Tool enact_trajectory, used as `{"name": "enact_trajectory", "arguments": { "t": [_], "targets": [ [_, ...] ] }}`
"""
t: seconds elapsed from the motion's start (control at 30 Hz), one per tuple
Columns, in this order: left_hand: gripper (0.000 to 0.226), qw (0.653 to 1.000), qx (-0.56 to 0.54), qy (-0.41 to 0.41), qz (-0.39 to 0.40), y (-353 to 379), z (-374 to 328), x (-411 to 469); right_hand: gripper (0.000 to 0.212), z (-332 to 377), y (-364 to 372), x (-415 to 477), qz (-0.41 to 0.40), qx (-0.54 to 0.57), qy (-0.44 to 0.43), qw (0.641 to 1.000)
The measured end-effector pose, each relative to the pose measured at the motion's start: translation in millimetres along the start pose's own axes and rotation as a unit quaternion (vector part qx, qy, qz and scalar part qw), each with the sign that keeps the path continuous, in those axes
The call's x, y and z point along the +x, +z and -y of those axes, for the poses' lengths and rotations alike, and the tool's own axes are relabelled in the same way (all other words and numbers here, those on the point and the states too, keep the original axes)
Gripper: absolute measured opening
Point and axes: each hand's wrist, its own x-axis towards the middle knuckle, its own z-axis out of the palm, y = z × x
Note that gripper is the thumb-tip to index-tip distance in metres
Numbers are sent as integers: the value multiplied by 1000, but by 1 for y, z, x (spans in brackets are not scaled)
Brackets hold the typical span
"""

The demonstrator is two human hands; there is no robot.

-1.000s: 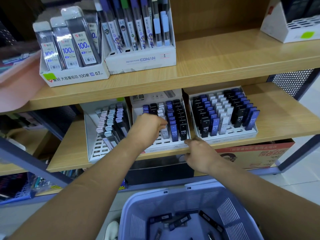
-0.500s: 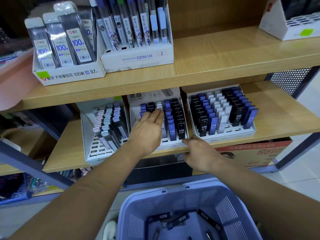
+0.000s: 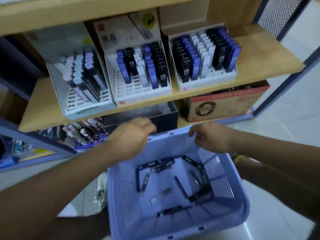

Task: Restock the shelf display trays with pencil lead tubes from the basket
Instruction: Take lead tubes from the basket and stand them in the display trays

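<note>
On the floor of the lilac basket, the pencil lead tubes lay loose and flat at mixed angles, dark and pale ones together, none of them in a hand; the step in hand was judged to be the fetch of another tube, not an insertion. Above, on the wooden shelf, three display trays stood side by side: the middle tray showed several bare slots across its front rows; the left tray was likewise open at the front, with its stock leaning; the right tray was nearly full, only its front row vacant. The next move would call for a reach down past the rim, a pinch on one tube along its narrow sides, and a match of its colour to a column before seating it upright in a free slot. The left hand hung over the far rim of the basket, back uppermost, fingers loosely bent and holding nothing that showed; the right hand hung beside it over the same rim, fingers bent downward with a narrow gap to the thumb, that gap empty as far as the blur allowed. Both forearms reached forward over the basket. A printed cardboard box sat beneath the shelf.
</note>
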Motion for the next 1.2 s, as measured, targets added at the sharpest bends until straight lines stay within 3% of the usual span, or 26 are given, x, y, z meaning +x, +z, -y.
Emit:
{"name": "enact_trajectory", "arguments": {
  "t": [0.07, 0.17, 0.27, 0.43, 0.53, 0.63, 0.8, 1.0, 1.13, 1.2],
  "targets": [
    [28, 995, -2, -23, 97, 49, -9, -23, 35, -16, 43, 4, 66, -21, 31, 997],
    [24, 947, -76, -130, 283, 127, -28, -60, 32, -30, 109, 18, 115, 0, 61, 991],
    [37, 916, -86, -173, 352, 185, -45, -87, 42, -39, 168, 36, 134, 36, 105, 985],
    [63, 910, -122, -260, 300, 227, -52, -70, 68, -53, 228, 66, 58, 42, 155, 985],
    [70, 914, -139, -266, 272, 249, -55, -52, 59, -63, 242, 85, -10, 27, 211, 977],
    [75, 917, -129, -275, 260, 264, -56, -41, 53, -71, 252, 97, 3, -13, 223, 975],
    [79, 927, -98, -290, 216, 274, -51, -31, 42, -73, 262, 111, 35, -36, 173, 984],
    [65, 936, -99, -272, 199, 281, -47, -29, 34, -65, 264, 106, 105, 28, 132, 985],
    [50, 936, -103, -279, 189, 286, -52, -26, 30, -59, 254, 104, 16, 86, 98, 991],
    [53, 939, -108, -275, 178, 286, -50, -25, 34, -57, 252, 109, -4, 101, 67, 993]
  ]
}}
